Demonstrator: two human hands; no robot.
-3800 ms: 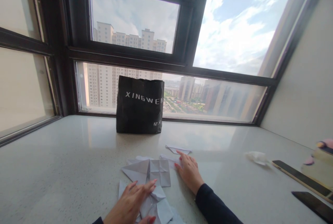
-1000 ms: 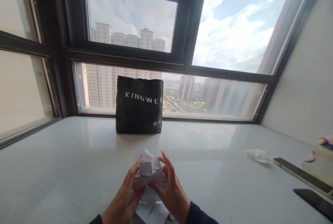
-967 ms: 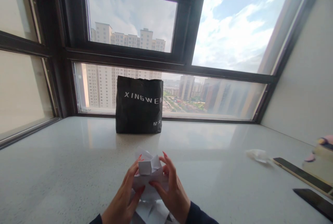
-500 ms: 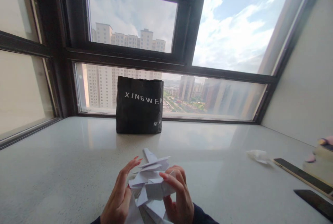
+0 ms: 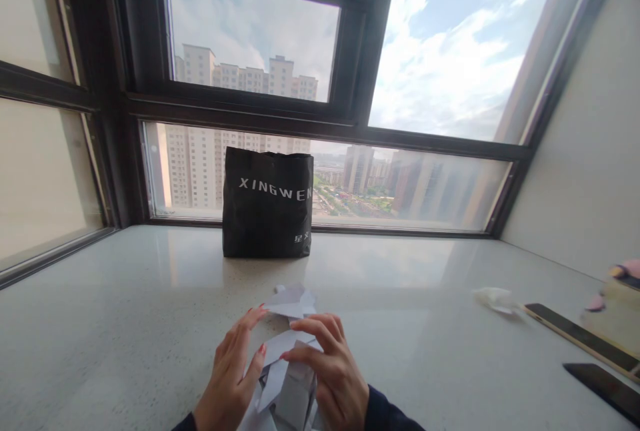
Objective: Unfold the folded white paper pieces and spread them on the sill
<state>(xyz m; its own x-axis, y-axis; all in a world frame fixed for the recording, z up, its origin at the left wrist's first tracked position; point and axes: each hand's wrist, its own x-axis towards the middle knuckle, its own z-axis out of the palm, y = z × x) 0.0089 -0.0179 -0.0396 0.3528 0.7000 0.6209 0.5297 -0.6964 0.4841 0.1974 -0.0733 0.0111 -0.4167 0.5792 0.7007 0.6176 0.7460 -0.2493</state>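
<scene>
Papers (image 5: 274, 348), folded, heaped on counter (image 5: 425, 331). Left hand (image 5: 231, 363): grip wide, thumb apart from fingers, at papers' left side. Right hand (image 5: 330, 365): fingers bent over papers; whether grip holds any, cannot tell. Counter stretches both sides; bag (image 5: 267, 207) beyond, apart.

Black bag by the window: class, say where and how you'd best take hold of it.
I'd pinch the black bag by the middle of its top edge, from above: it stands upright, that edge looks thin, and the folded papers lie in front.
</scene>
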